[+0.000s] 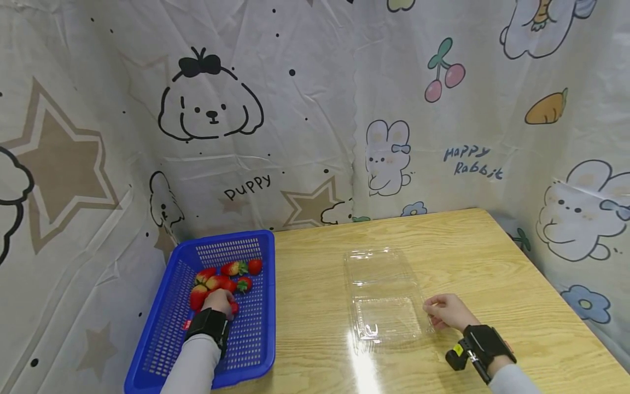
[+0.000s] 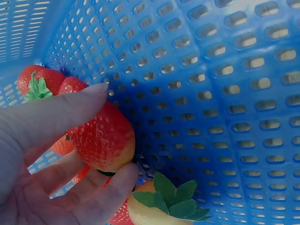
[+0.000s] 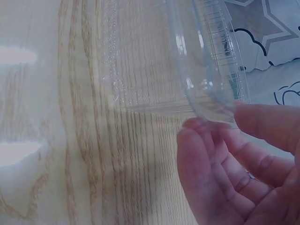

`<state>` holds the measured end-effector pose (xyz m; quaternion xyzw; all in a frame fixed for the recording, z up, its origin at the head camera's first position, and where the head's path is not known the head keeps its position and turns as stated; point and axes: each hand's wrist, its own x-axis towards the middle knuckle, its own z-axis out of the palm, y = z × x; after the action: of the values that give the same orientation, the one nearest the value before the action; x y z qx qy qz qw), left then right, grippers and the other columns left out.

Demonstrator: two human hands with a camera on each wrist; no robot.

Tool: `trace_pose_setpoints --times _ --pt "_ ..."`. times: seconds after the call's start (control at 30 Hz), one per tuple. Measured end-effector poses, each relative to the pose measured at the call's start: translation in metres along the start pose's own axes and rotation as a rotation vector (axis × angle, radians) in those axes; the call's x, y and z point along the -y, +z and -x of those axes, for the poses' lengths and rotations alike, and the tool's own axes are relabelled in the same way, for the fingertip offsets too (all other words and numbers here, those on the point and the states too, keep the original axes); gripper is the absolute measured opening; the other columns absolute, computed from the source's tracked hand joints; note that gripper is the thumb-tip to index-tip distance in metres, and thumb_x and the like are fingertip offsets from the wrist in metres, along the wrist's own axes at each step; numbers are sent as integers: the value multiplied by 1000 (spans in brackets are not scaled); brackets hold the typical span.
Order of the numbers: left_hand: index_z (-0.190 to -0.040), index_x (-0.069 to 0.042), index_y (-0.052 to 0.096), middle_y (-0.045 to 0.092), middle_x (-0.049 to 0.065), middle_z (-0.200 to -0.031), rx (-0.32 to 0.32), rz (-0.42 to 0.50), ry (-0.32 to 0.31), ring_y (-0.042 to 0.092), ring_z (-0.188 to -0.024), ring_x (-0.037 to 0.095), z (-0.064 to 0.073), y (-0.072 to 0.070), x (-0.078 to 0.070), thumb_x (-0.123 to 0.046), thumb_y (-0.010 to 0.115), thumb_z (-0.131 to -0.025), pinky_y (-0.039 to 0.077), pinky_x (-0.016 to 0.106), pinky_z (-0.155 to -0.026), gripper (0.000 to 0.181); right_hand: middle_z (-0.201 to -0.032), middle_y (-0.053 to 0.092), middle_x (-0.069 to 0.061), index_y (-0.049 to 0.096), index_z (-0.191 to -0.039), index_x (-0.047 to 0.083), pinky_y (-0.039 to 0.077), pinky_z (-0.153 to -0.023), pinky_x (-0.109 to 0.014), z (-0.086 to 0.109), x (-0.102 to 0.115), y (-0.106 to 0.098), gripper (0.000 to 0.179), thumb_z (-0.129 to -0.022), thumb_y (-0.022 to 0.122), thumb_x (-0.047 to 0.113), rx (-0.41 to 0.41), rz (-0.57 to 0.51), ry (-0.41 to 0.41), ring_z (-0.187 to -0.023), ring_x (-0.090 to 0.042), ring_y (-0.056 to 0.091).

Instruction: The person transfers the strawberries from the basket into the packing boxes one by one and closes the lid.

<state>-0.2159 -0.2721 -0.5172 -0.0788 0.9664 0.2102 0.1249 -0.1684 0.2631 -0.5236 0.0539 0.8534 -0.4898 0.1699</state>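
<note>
My left hand (image 1: 220, 301) reaches down into a blue plastic basket (image 1: 268, 334) and holds a strawberry. The left wrist view shows this red strawberry (image 2: 105, 136), pale at its lower end, between the thumb and the curled fingers. Several more strawberries (image 1: 229, 268) lie around that hand in the basket, some with green leaves. Over on the right, my right hand (image 1: 450, 311) pinches the edge of a clear plastic clamshell box (image 1: 389, 320) that lies opened out on the table. In the right wrist view, thumb and fingertips meet at the box's rounded rim (image 3: 190, 79).
The wooden table (image 1: 310, 284) carries the basket at its left and the clear box near its middle. A printed cloth (image 1: 315, 109) hangs behind and along both sides. Glare shows on the tabletop in front of the box.
</note>
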Motion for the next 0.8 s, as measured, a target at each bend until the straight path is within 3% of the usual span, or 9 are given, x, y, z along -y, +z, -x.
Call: trace_pose_setpoints --times 0.2,0.4,0.6,0.8 --pt "-92 5 65 62 20 -90 -18 24 30 56 -84 34 1 -5 -6 3 78 -58 47 47 -78 37 -73 60 -10 55 -106 -12 52 -56 -32 0 -1 -1 30 -90 56 12 13 2 -14 -61 -16 58" --pt "-100 9 63 61 26 -98 -52 38 86 57 -89 38 5 -19 -28 -1 77 -61 47 48 -80 43 -73 61 -9 56 -107 -11 52 -56 -32 -1 -2 1 29 -90 55 12 -15 18 -2 -61 -17 58" --pt "-103 9 62 61 27 -102 -115 49 167 57 -89 37 9 -40 -61 -3 75 -65 47 48 -79 42 -72 60 -9 56 -108 -10 52 -56 -33 0 -2 2 29 -90 55 12 -24 11 9 -62 -17 58" --pt "-113 5 59 57 26 -112 -178 94 264 54 -98 36 16 -63 -109 -6 72 -74 46 48 -85 42 -73 60 -9 56 -108 -10 52 -57 -33 0 -2 2 30 -90 56 13 -25 8 18 -62 -17 58"
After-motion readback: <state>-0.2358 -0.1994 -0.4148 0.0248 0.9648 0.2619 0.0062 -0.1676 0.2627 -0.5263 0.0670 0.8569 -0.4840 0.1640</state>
